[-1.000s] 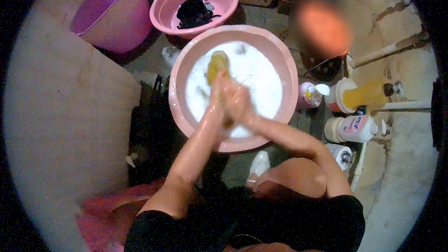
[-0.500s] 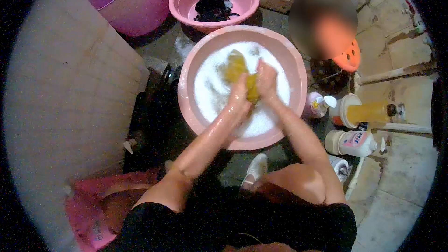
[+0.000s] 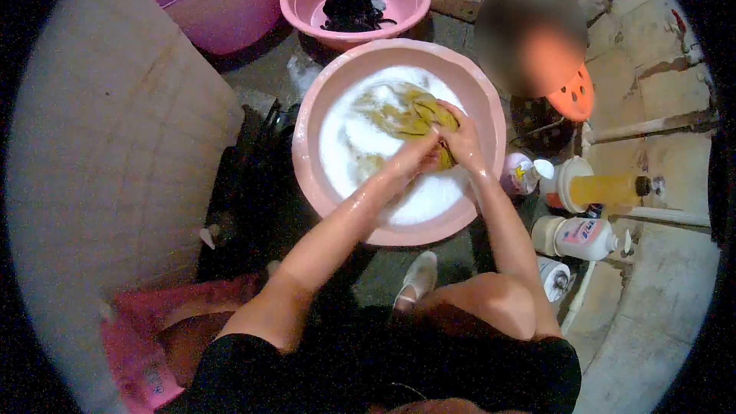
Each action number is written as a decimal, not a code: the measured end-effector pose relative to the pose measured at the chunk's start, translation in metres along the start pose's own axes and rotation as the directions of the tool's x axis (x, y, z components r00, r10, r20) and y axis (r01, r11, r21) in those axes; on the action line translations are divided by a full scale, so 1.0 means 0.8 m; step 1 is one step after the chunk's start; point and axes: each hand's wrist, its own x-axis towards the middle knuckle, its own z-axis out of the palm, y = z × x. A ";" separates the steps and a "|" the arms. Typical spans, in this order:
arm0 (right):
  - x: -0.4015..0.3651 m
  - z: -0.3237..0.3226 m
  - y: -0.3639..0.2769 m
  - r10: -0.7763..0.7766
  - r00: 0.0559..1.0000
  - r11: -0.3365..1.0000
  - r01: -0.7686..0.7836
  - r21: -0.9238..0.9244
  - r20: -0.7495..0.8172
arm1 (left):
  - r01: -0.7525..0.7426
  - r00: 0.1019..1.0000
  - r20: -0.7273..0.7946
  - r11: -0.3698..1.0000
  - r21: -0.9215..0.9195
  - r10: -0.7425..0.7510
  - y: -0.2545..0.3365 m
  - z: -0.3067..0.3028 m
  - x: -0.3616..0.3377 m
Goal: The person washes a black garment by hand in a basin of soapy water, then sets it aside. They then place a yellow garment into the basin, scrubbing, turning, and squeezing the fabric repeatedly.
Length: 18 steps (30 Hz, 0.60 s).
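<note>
A large pale pink basin (image 3: 308, 146) holds white suds. In it lies a wet yellow-green cloth (image 3: 418, 113), bunched at the right and spreading into the foam at the upper left. My left hand (image 3: 418, 155) is closed on the lower part of the cloth. Close beside it, my right hand (image 3: 460, 138) grips the cloth from the right, fingers wrapped over it. The two hands are together over the right half of the basin. Part of the cloth is hidden under the foam and hands.
Behind stands a smaller pink basin (image 3: 295, 11) with dark cloth (image 3: 353, 9). A purple tub (image 3: 222, 8) is at the upper left. Along the right are a pump bottle (image 3: 518, 174), a yellow bottle (image 3: 606, 185), a white bottle (image 3: 584, 238) and an orange slotted item (image 3: 573, 96).
The cloth has gone from a narrow bunch between my hands to a wider spread over the suds. My hands have come closer together, the left one moving right.
</note>
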 end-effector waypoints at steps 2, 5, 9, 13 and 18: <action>-0.019 0.020 -0.037 -0.207 0.977 0.897 0.165 -0.410 -0.059 | 0.042 0.996 0.088 0.938 -0.345 -0.012 0.026 -0.020 -0.012; -0.073 0.082 -0.087 -0.322 0.939 0.723 0.325 -0.610 0.119 | 0.016 0.994 -0.086 0.875 -0.485 -0.066 0.056 -0.044 -0.027; -0.078 0.107 -0.082 -0.181 0.939 0.735 0.326 -0.594 0.292 | -0.069 0.998 -0.030 0.856 -0.513 0.062 -0.002 -0.087 0.023; 0.016 0.037 0.030 0.113 0.991 0.653 -0.132 -0.746 -0.077 | -0.145 0.971 -0.233 0.900 -0.412 0.049 -0.035 -0.017 0.003; -0.046 0.082 -0.059 -0.356 0.930 0.812 0.257 -0.523 -0.095 | -0.107 0.956 -0.292 0.884 -0.455 -0.034 0.016 -0.020 -0.024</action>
